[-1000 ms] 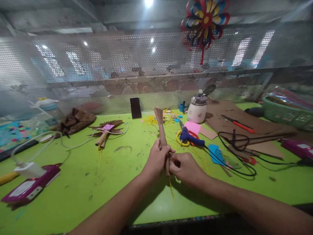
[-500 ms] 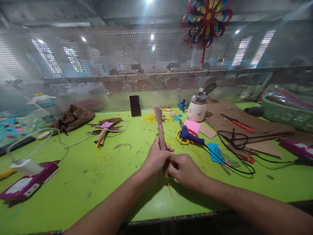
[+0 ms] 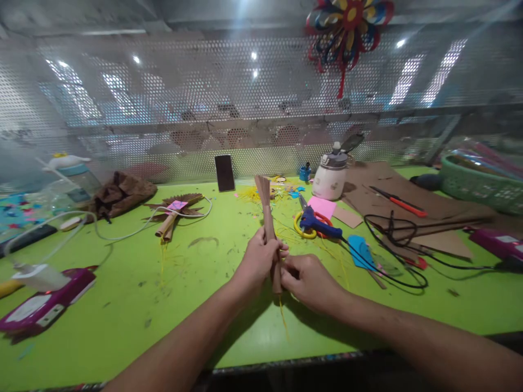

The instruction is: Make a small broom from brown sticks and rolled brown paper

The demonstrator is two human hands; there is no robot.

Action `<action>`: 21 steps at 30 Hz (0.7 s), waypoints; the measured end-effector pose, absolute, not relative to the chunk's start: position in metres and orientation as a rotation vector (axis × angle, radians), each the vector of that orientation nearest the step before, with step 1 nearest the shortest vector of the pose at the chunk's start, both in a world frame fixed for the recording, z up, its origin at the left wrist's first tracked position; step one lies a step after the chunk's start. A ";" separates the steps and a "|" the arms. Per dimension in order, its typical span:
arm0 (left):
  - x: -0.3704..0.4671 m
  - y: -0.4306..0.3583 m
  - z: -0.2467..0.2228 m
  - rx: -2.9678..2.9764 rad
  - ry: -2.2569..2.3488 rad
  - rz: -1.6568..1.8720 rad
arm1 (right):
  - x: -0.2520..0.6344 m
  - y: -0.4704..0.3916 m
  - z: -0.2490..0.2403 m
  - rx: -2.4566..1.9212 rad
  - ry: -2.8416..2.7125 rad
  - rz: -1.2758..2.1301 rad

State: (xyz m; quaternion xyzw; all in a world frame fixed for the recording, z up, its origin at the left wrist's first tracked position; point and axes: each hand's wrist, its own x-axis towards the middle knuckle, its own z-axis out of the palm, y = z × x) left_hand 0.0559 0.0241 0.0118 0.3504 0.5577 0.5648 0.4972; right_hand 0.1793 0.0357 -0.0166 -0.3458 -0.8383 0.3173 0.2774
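Observation:
A pleated brown paper fan (image 3: 267, 218) stands nearly upright over the green table, its folds splayed at the top and its lower part rolled into a narrow handle. My left hand (image 3: 258, 260) is closed around the middle of it. My right hand (image 3: 312, 280) is pinched, with fingertips at the right side of the handle. Yellow raffia strands (image 3: 283, 316) hang from the bottom end. To the left lies another brown paper fan (image 3: 180, 209), opened out, with a pink patterned square and yellow strands. Right of my hands are a blue glue gun (image 3: 321, 223) and scissors (image 3: 304, 227).
A phone (image 3: 224, 173) leans at the back near a perforated metal screen (image 3: 171, 98). At right are a white bottle (image 3: 329, 179), brown paper sheets (image 3: 368, 198), a black cable (image 3: 402, 282) and a green basket (image 3: 482, 185). A purple power strip (image 3: 49, 302) lies at left.
My right fingertips have shifted slightly on the handle, and more of its lower end shows. My left hand keeps its hold. The view has tilted a little.

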 end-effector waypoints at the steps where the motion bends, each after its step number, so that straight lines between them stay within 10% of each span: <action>1: 0.056 0.025 0.012 0.837 1.349 1.378 | 0.179 0.036 -0.018 -0.921 -2.254 0.852; 21: 0.038 0.024 0.024 0.868 1.321 1.226 | 0.176 0.044 -0.009 -1.094 -2.012 1.251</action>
